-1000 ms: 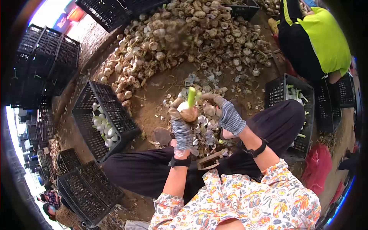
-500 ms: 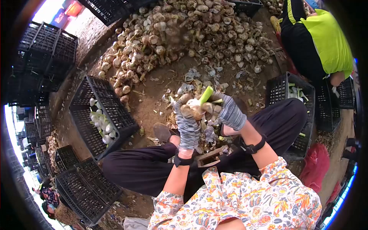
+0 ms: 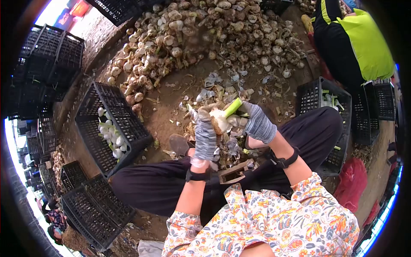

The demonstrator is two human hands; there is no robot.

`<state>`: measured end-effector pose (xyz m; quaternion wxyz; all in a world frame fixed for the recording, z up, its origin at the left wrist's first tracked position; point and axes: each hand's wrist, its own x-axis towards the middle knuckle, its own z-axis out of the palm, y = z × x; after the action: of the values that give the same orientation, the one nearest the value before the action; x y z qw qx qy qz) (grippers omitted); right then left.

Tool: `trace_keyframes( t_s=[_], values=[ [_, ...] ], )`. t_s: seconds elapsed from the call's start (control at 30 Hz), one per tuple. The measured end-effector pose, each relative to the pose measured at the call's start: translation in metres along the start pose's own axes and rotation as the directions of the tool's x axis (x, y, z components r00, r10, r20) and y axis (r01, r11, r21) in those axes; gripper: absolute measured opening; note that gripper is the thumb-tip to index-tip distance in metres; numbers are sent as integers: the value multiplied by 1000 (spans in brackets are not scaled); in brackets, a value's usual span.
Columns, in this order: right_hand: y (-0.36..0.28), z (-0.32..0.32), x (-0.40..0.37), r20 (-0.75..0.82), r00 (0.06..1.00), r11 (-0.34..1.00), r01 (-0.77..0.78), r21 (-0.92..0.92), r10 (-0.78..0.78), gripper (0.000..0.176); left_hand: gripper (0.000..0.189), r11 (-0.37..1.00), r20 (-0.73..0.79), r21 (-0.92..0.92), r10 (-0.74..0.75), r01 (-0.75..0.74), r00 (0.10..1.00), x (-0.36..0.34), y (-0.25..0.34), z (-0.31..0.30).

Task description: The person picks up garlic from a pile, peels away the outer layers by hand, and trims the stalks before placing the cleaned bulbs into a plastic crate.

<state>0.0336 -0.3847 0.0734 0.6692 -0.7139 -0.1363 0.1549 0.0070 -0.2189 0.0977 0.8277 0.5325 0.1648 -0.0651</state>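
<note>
Both hands wear grey striped gloves and meet around one garlic bulb [image 3: 220, 120] with a short green stem. My left hand [image 3: 206, 130] is closed on the bulb's left side. Fingers of my right hand [image 3: 252, 121] are closed on its right side, beside the stem. White skin shows on top of the bulb, and its lower part is brown. Beneath the hands, peeled skins and scraps lie on the ground, next to a small wooden piece [image 3: 234, 172] between the legs.
A large heap of unpeeled garlic [image 3: 184, 38] lies ahead. Black crates with white peeled garlic stand at left [image 3: 132, 132] and right [image 3: 309, 100]. A person in a yellow-green top [image 3: 368, 43] sits at upper right. More crates [image 3: 98, 210] and a red sack [image 3: 352, 184] lie around.
The left hand's fingers have shifted on the bulb, and more of its white surface shows. The green stem leans further right. The view has moved slightly.
</note>
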Motion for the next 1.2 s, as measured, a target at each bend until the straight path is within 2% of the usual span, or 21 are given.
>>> trace_keyframes(
  t_s=[0.07,0.13,0.17,0.2,0.23,0.27,0.33,0.4,0.43,0.47,0.5,0.53,0.6,0.63,0.73,0.8,0.87,0.9,0.93,1.07,1.2],
  values=[
    [-1,2,-2,-25,998,995,62,-79,-64,47,56,866,122,-39,-492,499,862,3,16,-11],
    [-3,2,-5,-1,1000,989,-19,-144,19,37,61,841,52,34,-542,541,839,1,24,-4],
    [-6,5,-4,-1,1000,989,-18,-145,18,37,61,914,170,-18,-397,405,902,0,24,3],
    [-11,8,-2,-73,987,966,-124,226,144,33,62,960,276,-87,-233,265,932,0,23,8],
    [-17,10,1,-94,954,801,-181,570,283,28,60,985,167,120,-145,126,975,3,2,-7],
    [-11,10,0,-98,955,803,-178,568,281,28,66,945,187,206,217,-254,958,-2,2,4],
    [5,13,-2,-34,890,554,-253,793,455,28,65,797,153,397,431,-455,889,-7,-5,11],
    [12,16,-6,-115,914,722,-225,655,389,29,61,919,166,201,308,-338,937,-9,-9,7],
    [7,17,-4,-214,943,958,-213,194,253,27,46,958,69,137,243,-250,968,-5,-7,5],
    [2,20,-5,-228,969,935,-162,-316,91,25,62,990,88,46,131,-135,988,2,-2,-3],
    [-8,20,-9,-163,953,967,-252,42,256,17,65,984,-27,-70,-167,164,986,2,2,-9],
    [-9,23,-10,-159,953,966,-255,45,258,17,68,879,-100,-215,-454,426,885,2,26,-1],
    [-10,28,-9,-101,975,963,-173,206,197,12,70,829,-33,-238,-527,506,849,21,7,-22],
    [-9,26,-8,-48,997,998,-65,-10,65,19,70,865,-49,-202,-478,460,877,24,7,-23],
    [-5,32,-2,-82,996,999,-36,31,39,28,69,835,-25,-211,-525,509,851,20,8,-29],
    [-20,29,0,-72,997,995,-14,102,22,30,60,909,41,-258,-328,327,944,18,4,-26],
    [-31,24,5,2,950,918,-302,257,312,29,54,965,55,-207,-151,159,987,21,-10,-27],
    [-41,23,4,89,852,750,-499,434,516,31,52,1000,17,4,22,-22,1000,19,-18,-27],
    [-39,23,4,87,852,750,-499,433,516,31,51,956,17,217,200,-198,980,15,-17,-20],
    [-12,23,3,-44,925,871,-338,356,377,27,57,882,171,222,385,-416,907,0,-8,-6],
    [-2,23,3,-124,960,937,-211,279,253,26,55,976,104,59,201,-208,974,0,-5,-13]
  ],
)
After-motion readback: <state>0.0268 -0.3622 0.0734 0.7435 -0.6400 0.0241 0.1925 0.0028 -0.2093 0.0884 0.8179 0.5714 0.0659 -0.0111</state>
